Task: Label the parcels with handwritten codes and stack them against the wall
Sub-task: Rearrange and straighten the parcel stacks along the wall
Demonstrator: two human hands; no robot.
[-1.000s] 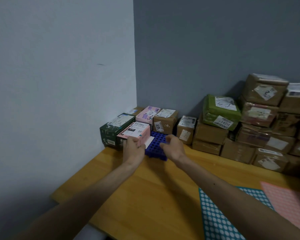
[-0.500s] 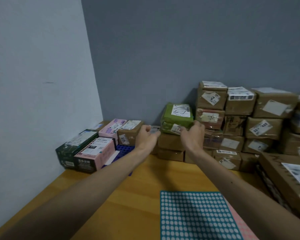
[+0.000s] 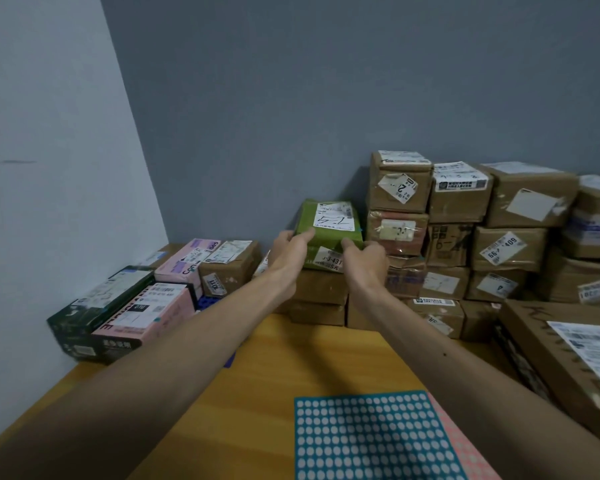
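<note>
Both hands on the green parcel [image 3: 329,223]: left hand [image 3: 288,249] curls round its near-left corner, right hand [image 3: 364,258] pinches the near-right edge. It sits on 2 brown boxes [image 3: 323,289] below the fingers. A crooked tug could knock the tall stack [image 3: 399,202] just right of the fingers.

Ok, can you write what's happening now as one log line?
left grip: holds green parcel | right grip: holds it too | parcel: atop brown boxes by wall
</note>
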